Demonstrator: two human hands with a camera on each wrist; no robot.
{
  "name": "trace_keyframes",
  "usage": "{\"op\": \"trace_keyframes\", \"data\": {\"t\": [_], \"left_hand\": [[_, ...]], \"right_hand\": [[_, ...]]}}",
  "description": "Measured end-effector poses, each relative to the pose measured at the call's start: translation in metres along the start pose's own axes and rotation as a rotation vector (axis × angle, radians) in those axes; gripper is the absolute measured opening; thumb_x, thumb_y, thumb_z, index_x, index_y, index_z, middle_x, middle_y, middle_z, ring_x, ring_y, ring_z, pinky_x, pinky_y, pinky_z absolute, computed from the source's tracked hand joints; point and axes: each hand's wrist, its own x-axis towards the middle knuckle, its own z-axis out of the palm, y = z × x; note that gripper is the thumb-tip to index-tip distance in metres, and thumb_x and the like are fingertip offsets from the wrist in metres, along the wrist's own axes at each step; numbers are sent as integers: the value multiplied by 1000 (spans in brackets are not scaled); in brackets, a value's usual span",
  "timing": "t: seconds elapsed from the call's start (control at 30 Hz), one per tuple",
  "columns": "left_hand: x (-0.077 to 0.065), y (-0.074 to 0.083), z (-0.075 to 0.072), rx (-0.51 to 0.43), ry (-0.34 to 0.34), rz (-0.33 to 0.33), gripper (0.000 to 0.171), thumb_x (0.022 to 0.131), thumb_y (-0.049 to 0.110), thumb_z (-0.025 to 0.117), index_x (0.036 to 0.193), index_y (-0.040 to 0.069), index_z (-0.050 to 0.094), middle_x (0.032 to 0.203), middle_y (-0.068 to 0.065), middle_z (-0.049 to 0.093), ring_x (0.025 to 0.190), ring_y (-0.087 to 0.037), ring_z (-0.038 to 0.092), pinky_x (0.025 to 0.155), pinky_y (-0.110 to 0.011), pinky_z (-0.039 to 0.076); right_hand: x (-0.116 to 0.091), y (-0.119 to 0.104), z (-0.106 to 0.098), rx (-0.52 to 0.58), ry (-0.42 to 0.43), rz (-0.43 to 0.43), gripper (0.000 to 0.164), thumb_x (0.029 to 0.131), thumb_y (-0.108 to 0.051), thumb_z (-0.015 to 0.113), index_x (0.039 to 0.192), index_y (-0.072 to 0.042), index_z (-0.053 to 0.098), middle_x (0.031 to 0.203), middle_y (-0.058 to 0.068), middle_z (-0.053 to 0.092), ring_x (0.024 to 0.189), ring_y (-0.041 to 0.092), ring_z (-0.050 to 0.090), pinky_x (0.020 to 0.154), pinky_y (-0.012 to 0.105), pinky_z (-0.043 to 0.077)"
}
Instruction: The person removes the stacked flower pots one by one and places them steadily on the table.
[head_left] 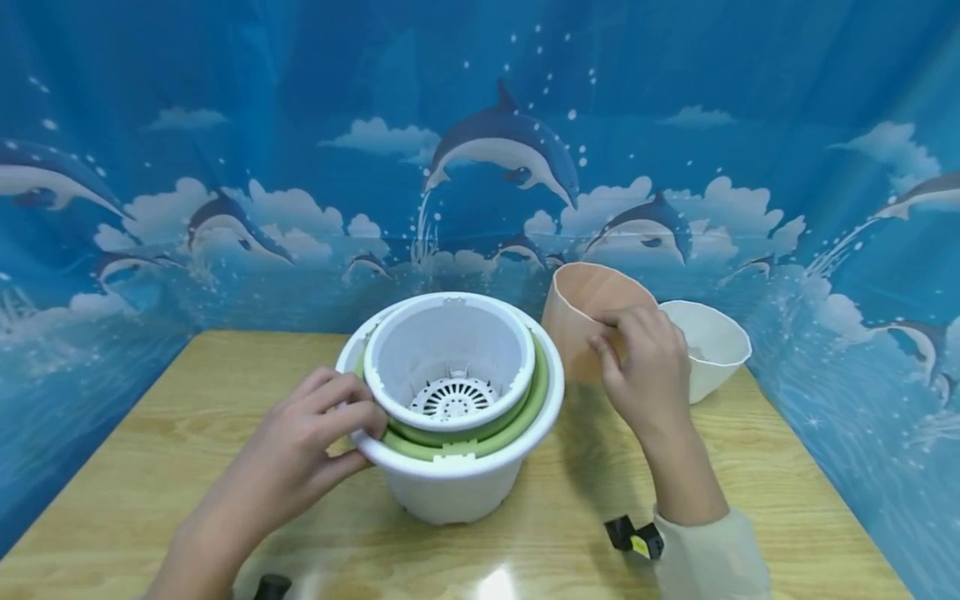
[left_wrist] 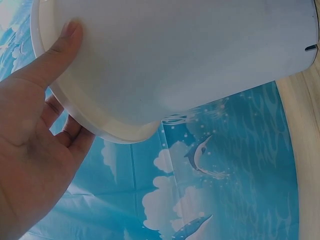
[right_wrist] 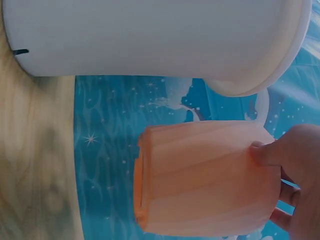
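peach tapered faceted pot (head_left: 573,337): raised above the pale wood-grain table (head_left: 787,467)
right hand (head_left: 645,367): thumb and fingers pinching the peach pot's rim
nested white and green round plastic pots (head_left: 453,492): on the table, left of the peach pot
left hand (head_left: 315,433): fingers and thumb pinching the outermost pot's rim
white flared faceted pot (head_left: 712,381): on the table, behind the right hand

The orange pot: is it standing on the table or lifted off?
Lifted off: the right hand grips the orange pot by its rim, and the right wrist view shows curtain between its base and the table.
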Motion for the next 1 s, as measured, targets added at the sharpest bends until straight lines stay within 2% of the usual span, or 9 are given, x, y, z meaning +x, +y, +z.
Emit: {"op": "trace_keyframes", "data": {"t": [0.13,0.27,0.47,0.77,1.0], "left_hand": [[0,0,0,4,-10,-14,36,68,18,90,88,32,64,100,20,59,97,-5,49,77,-33,52],[-2,-1,0,7,-29,-26,34,69,20,89,87,32,63,99,21,58,97,-4,48,77,-32,51],[-1,0,0,2,-49,-37,32,71,21,88,88,31,63,101,21,57,100,-3,47,79,-31,52],[1,1,-1,-4,-13,-16,35,68,16,90,86,31,64,99,19,60,96,-6,49,77,-33,51],[1,-1,0,-3,0,3,34,67,19,90,85,31,64,99,18,60,96,-7,50,78,-33,50]], "right_hand": [[-1,5,6,-36,-46,-6,21,81,-7,81,98,-4,70,95,13,69,93,35,61,79,55,47],[-4,10,10,-70,-131,12,19,82,-9,80,98,-7,70,96,10,70,96,33,63,76,55,48],[-8,17,14,-92,-235,34,15,84,-9,78,97,-8,72,98,9,71,97,32,64,79,53,50],[-10,20,14,-131,-447,113,9,85,-8,73,92,-13,71,92,6,71,92,30,62,81,55,49],[-10,23,15,-131,-522,134,9,84,-7,72,88,-14,70,86,4,71,83,27,64,74,52,50]]}}
